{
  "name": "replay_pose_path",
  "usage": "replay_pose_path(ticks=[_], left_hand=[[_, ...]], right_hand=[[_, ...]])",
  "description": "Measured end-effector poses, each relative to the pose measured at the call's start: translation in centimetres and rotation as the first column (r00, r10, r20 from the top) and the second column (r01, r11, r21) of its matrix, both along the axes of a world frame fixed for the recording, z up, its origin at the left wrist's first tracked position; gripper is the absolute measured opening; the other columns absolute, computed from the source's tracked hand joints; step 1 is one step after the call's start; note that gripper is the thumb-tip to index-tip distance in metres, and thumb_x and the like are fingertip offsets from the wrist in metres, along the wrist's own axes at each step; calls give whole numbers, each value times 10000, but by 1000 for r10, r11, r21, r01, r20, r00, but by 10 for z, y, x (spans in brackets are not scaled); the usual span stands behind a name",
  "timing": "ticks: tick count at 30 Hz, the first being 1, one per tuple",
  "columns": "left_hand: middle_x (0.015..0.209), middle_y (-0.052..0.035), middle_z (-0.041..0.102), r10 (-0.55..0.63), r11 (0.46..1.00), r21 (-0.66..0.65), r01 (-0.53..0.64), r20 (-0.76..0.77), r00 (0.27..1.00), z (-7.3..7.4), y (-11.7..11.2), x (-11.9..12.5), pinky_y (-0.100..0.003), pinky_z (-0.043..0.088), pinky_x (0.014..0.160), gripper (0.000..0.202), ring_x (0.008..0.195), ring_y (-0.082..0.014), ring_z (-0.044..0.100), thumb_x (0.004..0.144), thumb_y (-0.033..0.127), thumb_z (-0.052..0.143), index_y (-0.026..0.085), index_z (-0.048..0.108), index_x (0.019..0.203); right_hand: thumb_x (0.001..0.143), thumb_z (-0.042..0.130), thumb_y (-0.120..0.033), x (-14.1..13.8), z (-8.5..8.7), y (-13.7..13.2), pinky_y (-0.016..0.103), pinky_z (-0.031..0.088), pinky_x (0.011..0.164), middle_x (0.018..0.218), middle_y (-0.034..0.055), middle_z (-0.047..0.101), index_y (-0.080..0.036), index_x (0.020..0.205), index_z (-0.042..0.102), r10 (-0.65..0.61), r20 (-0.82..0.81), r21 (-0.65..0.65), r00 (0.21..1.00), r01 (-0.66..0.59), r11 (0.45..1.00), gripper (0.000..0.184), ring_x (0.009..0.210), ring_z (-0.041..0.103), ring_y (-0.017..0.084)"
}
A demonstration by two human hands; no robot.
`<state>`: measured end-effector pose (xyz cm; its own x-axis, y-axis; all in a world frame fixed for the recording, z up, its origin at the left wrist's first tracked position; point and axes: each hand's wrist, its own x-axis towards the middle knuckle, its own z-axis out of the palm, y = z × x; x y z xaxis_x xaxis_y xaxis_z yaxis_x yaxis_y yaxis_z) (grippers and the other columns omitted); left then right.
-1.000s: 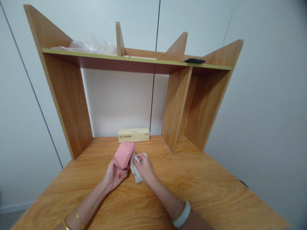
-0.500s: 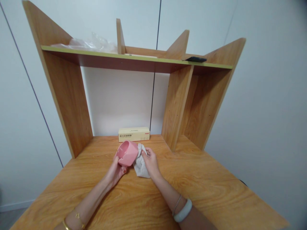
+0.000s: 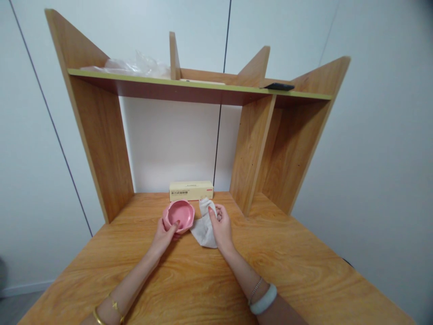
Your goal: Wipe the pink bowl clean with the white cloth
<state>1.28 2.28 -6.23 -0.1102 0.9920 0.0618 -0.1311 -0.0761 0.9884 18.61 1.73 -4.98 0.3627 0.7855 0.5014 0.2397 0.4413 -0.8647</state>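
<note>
A pink faceted bowl point(image 3: 181, 214) is tipped so that its inside faces me. My left hand point(image 3: 165, 236) grips its near left side, the thumb over the rim and the other fingers underneath. Just right of the bowl, my right hand point(image 3: 221, 227) pinches a thin whitish cloth point(image 3: 204, 231) between thumb and fingers. The cloth hangs down toward the wooden desk, and its left edge comes close to the bowl; whether they touch I cannot tell.
Behind the bowl, a long cream box point(image 3: 191, 191) with printed lettering lies on the wooden desk point(image 3: 189, 289). A wooden hutch point(image 3: 255, 153) rises at the back. On its shelf are a clear plastic bag point(image 3: 137, 65) and a flat dark object point(image 3: 279, 86).
My left hand has turned the bowl from its side, so its inside now faces me. My right hand has moved slightly right with the cloth, away from the bowl. The view has shifted slightly.
</note>
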Motion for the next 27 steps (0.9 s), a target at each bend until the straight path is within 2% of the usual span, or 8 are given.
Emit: replay_pose_path(ticks=[2, 5, 10, 15, 19, 22, 25, 27], left_hand=[[681, 17, 539, 32, 998, 47, -30, -30, 999, -1, 1, -2, -224, 455, 466, 381, 529, -130, 570, 588, 223, 713, 169, 447, 855], [751, 2, 536, 87, 991, 112, -74, -116, 989, -2, 1, -2, -268, 478, 564, 430, 673, -165, 579, 557, 282, 718, 149, 452, 867], [849, -35, 554, 129, 981, 181, -73, -321, 938, 4, -6, 5, -337, 477, 712, 476, 822, -213, 573, 551, 374, 688, 155, 419, 877], [856, -54, 562, 138, 972, 234, -18, -505, 852, 3, -10, 8, -361, 474, 695, 493, 800, -219, 580, 578, 441, 646, 169, 367, 879], [880, -80, 586, 114, 964, 259, 57, -599, 793, 2, -13, 10, -353, 474, 662, 535, 782, -226, 600, 613, 448, 611, 157, 338, 970], [897, -98, 600, 140, 963, 264, 51, -654, 743, 4, -17, 12, -343, 472, 634, 559, 785, -241, 610, 612, 440, 610, 151, 337, 1006], [885, -100, 613, 146, 968, 247, 44, -696, 703, 7, -22, 14, -333, 470, 621, 545, 786, -248, 618, 636, 441, 589, 149, 344, 1025], [885, -102, 618, 130, 971, 233, 64, -725, 676, 10, -26, 15, -330, 469, 625, 530, 794, -252, 620, 660, 441, 569, 147, 347, 1042]], right_hand=[[780, 457, -360, 1, 2, -3, 239, 416, 572, 733, -1, 579, -199, 929, 512, -52, 87, 12, 995, 51, 999, 226, 639, 542, 142], [787, 452, -309, -4, 4, -9, 245, 410, 653, 831, 9, 607, -212, 949, 535, -39, 304, 30, 952, 32, 999, 206, 740, 559, 145], [799, 455, -355, -15, 8, -18, 265, 381, 724, 918, 29, 604, -258, 968, 596, 16, 655, -81, 755, 50, 995, 241, 839, 559, 166], [837, 376, -427, -19, 7, -19, 310, 348, 752, 913, 26, 626, -296, 931, 615, 80, 797, -193, 599, 126, 973, 289, 906, 553, 198], [787, 477, -392, -21, 6, -18, 315, 342, 744, 925, 73, 635, -194, 973, 532, 41, 806, -235, 591, 256, 937, 277, 900, 567, 221], [708, 554, -446, -22, 6, -17, 335, 340, 743, 875, 133, 644, -118, 988, 479, 0, 795, -289, 607, 379, 879, 438, 876, 584, 259], [664, 583, -448, -23, 7, -15, 347, 335, 749, 871, 147, 651, -90, 1126, 400, 4, 774, -333, 633, 402, 853, 612, 884, 590, 274], [661, 588, -391, -24, 7, -13, 340, 338, 732, 854, 124, 661, -97, 1250, 281, 16, 751, -365, 660, 394, 844, 726, 855, 602, 263]])
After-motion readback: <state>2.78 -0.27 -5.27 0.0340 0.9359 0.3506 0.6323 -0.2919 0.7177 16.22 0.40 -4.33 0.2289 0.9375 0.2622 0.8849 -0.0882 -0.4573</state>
